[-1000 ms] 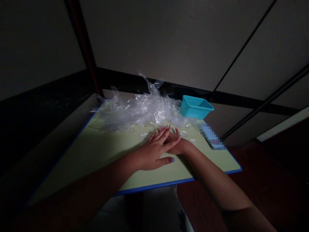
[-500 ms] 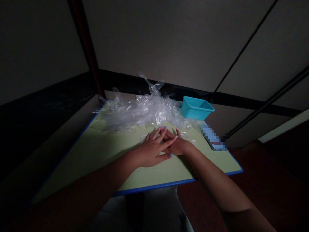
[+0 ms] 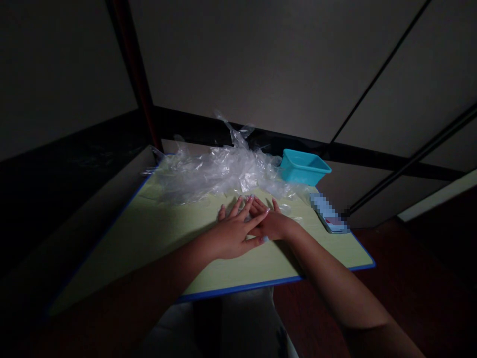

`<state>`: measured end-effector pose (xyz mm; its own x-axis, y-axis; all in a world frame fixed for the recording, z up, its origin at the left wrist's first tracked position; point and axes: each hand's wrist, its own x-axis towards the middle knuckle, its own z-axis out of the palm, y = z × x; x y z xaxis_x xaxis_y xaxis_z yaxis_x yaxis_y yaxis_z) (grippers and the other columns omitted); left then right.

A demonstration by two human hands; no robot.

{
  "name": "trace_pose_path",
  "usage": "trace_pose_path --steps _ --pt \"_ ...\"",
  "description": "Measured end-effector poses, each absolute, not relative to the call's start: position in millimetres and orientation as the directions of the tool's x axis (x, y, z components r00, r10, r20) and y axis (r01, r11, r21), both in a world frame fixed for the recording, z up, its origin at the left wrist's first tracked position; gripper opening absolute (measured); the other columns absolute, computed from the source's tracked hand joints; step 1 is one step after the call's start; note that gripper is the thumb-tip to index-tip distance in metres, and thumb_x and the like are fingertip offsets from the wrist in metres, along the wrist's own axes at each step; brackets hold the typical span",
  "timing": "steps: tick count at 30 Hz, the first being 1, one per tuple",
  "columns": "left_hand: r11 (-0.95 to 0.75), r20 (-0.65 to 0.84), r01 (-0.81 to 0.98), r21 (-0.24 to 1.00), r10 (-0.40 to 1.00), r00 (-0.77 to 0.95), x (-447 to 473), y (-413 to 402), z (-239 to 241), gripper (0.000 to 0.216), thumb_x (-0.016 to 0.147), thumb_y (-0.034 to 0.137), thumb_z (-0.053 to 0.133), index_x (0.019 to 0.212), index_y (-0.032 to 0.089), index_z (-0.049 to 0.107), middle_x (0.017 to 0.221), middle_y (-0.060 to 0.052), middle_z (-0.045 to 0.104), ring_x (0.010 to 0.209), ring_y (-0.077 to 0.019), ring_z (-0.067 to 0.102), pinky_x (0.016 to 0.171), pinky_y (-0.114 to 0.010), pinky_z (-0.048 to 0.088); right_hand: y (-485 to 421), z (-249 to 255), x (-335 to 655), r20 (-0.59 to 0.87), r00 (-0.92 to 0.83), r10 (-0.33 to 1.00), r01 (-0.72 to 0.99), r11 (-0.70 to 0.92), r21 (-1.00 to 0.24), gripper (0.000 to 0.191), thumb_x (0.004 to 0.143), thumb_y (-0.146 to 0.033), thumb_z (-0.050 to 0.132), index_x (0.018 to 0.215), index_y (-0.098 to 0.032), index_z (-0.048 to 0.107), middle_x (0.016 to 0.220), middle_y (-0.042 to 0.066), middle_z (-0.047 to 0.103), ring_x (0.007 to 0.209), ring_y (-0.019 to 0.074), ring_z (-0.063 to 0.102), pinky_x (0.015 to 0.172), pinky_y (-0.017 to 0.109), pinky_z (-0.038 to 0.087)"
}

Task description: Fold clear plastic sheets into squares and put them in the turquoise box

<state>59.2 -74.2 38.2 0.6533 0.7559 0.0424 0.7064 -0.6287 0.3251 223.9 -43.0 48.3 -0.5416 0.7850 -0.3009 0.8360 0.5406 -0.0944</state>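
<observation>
A heap of crumpled clear plastic (image 3: 227, 171) lies at 11 o'clock from the hands, near the fingertips. The left hand (image 3: 236, 232), open with fingers spread, crosses over the fingers of the right hand (image 3: 275, 226), which stretch out flat, partly covered; whether anything lies beneath them cannot be told. A turquoise tub (image 3: 303, 174) stands at 1 o'clock, a pixelated flat object (image 3: 330, 216) near 3 o'clock, all on the blue-edged surface (image 3: 156, 233).
</observation>
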Motion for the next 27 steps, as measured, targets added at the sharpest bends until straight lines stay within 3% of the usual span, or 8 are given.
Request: trace_pose_path --steps 7,12,15,20,27 --pt "-0.536 0.066 0.781 0.321 0.835 0.546 57.3 -69.9 30.4 0.062 0.084 0.063 0.025 0.139 0.038 0.014 0.149 -0.004 0.0 0.132 -0.0383 -0.006 0.097 -0.065 0.008 -41.9 44.9 225.0 -0.314 -0.529 0.789 0.84 0.539 -0.06 0.085 0.081 -0.058 0.033 0.141 -0.016 -0.01 0.147 0.008 -0.008 0.134 0.0281 -0.009 0.1 0.06 -0.007" --pt "-0.495 0.212 0.842 0.215 0.865 0.454 50.1 -58.1 26.4 0.052 0.09 0.041 0.027 0.139 0.024 0.025 0.148 -0.01 0.012 0.135 -0.0273 -0.003 0.104 -0.053 0.008 -44.2 45.4 224.5 -0.28 -0.531 0.799 0.845 0.524 -0.107 0.086 0.08 -0.065 0.025 0.141 -0.015 -0.01 0.147 0.007 -0.007 0.135 0.0256 -0.008 0.099 0.06 -0.009" --pt "-0.487 0.217 0.857 0.167 0.866 0.45 46.3 -53.8 23.5 0.047 0.09 0.032 0.029 0.135 0.024 0.034 0.147 -0.01 0.019 0.135 -0.0248 -0.001 0.103 -0.053 0.009 -45.1 47.1 223.6 -0.284 -0.528 0.8 0.847 0.517 -0.121 0.083 0.081 -0.066 0.02 0.141 -0.015 -0.008 0.147 0.007 -0.006 0.135 0.0243 -0.008 0.1 0.059 -0.01" --pt "-0.491 0.171 0.856 0.163 0.868 0.465 46.9 -55.0 18.8 0.047 0.089 0.037 0.03 0.134 0.025 0.034 0.146 -0.008 0.021 0.136 -0.0237 0.003 0.102 -0.057 0.008 -45.0 47.4 223.8 -0.284 -0.505 0.815 0.862 0.491 -0.127 0.063 0.089 -0.051 0.006 0.142 -0.017 0.001 0.147 0.003 -0.003 0.135 0.021 -0.005 0.101 0.058 -0.009" --pt "-0.523 0.11 0.833 0.183 0.853 0.511 50.6 -56.9 18.7 0.054 0.088 0.04 0.029 0.138 0.019 0.025 0.145 -0.005 0.023 0.135 -0.0209 0.011 0.104 -0.056 0.003 -44.8 46.6 224.1 -0.276 -0.498 0.822 0.867 0.482 -0.128 0.061 0.09 -0.05 0.005 0.142 -0.019 0.0 0.148 0.002 -0.002 0.135 0.0207 -0.005 0.101 0.057 -0.008"
